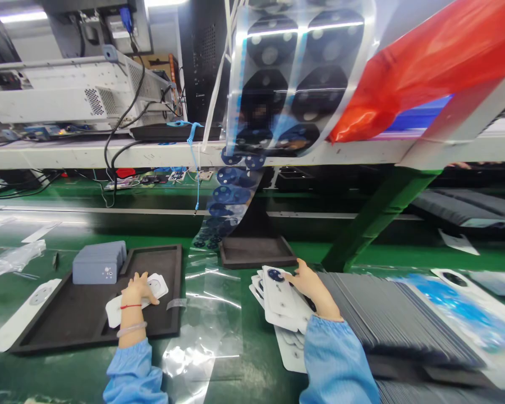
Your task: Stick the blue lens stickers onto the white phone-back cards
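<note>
Blue sleeves: both come in from the bottom edge, well apart, which seems to give each hand its own patch of bench.
Clear film: lies glossy on the bench between the two arms.
Fanned white cards: a loose, overlapping pile under the right hand, probably staggered so that single edges are easy to catch.
Right hand: thumb by the dark disc on the top card, forefinger stretched past the far corner; I cannot tell whether it pinches anything.
Left hand: fingers spread over a white piece in the black tray, perhaps to steady it; the palm hides how firmly it presses.
Grey slabs: packed on edge beside the right forearm, likely to save room and stay within reach.
Grey-blue panels: lean together at the tray's far side, presumably propping one another.
Small dark tray: just beyond the cards, near the right fingertips.
Sticker strip: droops from the shelf to the bench, perhaps hung there to keep it handy.
Red sheet: drapes at upper right.
White machine: sits back on the shelf, apparently to leave bench space for handwork.
</note>
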### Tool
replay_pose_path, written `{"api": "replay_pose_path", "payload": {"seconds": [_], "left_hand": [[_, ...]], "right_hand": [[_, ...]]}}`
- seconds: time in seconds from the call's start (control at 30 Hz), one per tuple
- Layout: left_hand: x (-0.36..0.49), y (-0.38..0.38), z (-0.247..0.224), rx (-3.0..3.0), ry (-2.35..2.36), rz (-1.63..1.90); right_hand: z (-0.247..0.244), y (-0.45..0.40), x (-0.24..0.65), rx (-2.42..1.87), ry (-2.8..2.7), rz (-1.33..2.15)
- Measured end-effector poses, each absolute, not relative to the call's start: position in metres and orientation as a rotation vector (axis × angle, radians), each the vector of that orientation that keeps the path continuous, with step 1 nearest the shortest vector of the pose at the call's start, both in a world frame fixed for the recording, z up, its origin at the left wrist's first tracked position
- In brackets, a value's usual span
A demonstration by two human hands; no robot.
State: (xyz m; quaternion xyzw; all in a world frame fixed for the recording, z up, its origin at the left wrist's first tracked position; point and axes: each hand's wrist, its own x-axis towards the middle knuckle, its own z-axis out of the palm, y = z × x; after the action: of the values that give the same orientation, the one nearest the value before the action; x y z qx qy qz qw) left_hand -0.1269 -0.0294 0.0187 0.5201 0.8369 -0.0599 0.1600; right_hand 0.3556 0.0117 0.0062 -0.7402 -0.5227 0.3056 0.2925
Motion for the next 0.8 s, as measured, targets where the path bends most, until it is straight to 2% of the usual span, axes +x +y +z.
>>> {"api": "replay_pose_path", "payload": {"seconds": [0.2, 0.47, 0.8], "left_hand": [[-0.134, -0.025, 0.023, 1.394, 2.313, -0.302], [-0.135, -0.029, 0.023, 1.429, 2.322, -0.255], [-0.139, -0.032, 0.005, 1.485, 2.391, -0.128]], "right_hand": [[0.013, -0.001, 0.351, -1.915, -1.536, 0.7], [0.029, -0.013, 0.327, -1.825, -1.619, 0.751], [0.052, 0.088, 0.206, -1.353, -1.662, 1.082]]}}
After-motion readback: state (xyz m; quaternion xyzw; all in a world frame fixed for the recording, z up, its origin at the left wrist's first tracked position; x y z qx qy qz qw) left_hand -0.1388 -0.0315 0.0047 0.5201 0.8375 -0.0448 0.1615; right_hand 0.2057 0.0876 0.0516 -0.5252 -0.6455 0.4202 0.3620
